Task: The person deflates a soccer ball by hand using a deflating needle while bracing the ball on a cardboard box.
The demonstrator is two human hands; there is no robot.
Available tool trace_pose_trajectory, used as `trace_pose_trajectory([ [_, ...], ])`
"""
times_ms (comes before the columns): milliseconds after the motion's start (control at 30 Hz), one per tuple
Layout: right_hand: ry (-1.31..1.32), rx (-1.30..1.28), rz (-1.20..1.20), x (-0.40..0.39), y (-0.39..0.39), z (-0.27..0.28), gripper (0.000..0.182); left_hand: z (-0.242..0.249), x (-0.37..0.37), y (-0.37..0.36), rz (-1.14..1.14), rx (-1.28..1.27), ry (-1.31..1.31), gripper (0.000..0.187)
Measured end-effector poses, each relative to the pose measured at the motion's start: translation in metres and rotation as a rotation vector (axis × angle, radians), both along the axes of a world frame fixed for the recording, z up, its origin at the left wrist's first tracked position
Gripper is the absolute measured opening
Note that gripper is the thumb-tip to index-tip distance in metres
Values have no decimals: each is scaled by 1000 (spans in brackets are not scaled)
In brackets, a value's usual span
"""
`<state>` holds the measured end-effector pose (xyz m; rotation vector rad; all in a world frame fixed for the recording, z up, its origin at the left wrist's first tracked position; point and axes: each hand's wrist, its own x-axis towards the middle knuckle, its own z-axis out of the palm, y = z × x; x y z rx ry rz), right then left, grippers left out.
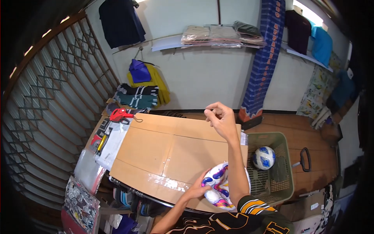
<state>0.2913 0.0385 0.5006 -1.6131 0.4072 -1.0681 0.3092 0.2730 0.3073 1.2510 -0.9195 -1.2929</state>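
Observation:
A white soccer ball point(213, 186) with purple, pink and orange swirls rests at the near right edge of a cardboard-covered table, close to my body. My left hand point(198, 188) grips its left side, fingers spread over the panels. Across the ball passes my right forearm, hiding part of its right side. My right hand point(220, 119) is raised above the far right edge of the cardboard point(152, 146). Its thumb and fingers are bent together in a pinch; whatever they hold, if anything, is too small to make out.
Right of the table stands a green plastic basket point(289, 163) with a blue-and-white ball point(264, 158) inside. A red-handled tool point(120, 114) and a yellow cutter point(103, 142) lie at the table's left. Packed clothes fill a wall shelf point(167, 43); a folding metal gate point(50, 97) stands left.

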Motion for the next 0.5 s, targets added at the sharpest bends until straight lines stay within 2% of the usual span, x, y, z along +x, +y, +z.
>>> trace_pose_trajectory([
  [67, 73, 44, 85, -21, 4, 3, 12, 13, -1, -3, -19, -40, -2, 89],
  [133, 164, 31, 114, -47, 12, 3, 11, 26, -3, -6, 14, -24, -219, 83],
  [200, 279, -24, 119, -77, 23, -4, 13, 32, -6, -8, 16, -37, -190, 80],
  [267, 514, -184, 89, -116, 36, -24, 18, 57, -9, -9, 132, -110, -737, 79],
  [300, 579, -257, 113, -136, 44, -34, 18, 75, -19, -10, 266, -250, -904, 60],
  [333, 645, -323, 142, -155, 54, -46, 19, 82, -25, -12, 260, -266, -901, 60],
  [433, 750, -274, 284, -194, 81, -76, 15, 97, -49, -13, -1, -284, -833, 17],
  [467, 826, -288, 299, -201, 85, -87, 15, 93, -56, -17, -5, -291, -831, 17],
  [500, 818, -252, 289, -202, 90, -95, 14, 87, -63, -20, -109, -200, -905, 17],
])
